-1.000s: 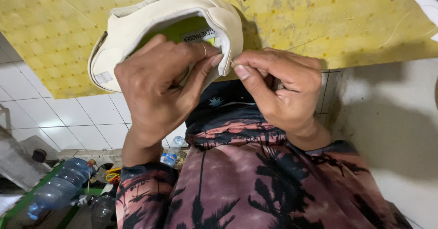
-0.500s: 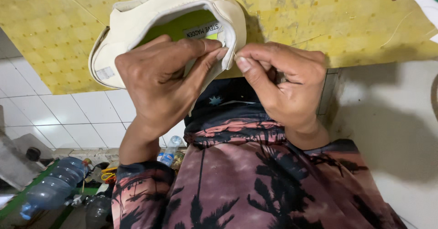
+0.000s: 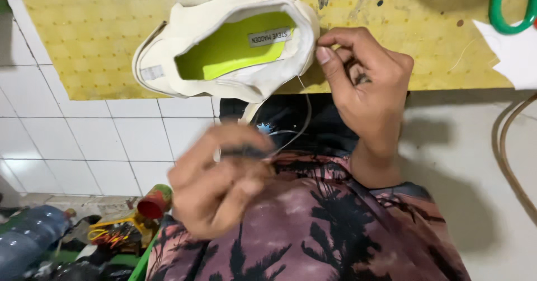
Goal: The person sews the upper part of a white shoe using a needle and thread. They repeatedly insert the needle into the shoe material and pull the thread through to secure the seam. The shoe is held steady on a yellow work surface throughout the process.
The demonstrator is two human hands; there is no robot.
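Cream shoe (image 3: 224, 46) with a lime-green insole lies on the yellow dotted work mat (image 3: 84, 40), long axis left to right, opening facing the camera. Right hand (image 3: 366, 93) is nearer, thumb and forefinger pinched at the shoe's right rim. Thin thread (image 3: 302, 121) runs from that rim down to the left hand (image 3: 224, 183), clenched below the shoe; motion blur, so it probably grips the thread's end.

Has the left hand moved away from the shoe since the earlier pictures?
Yes. The left hand has pulled back toward the body, off the shoe, drawing thread.
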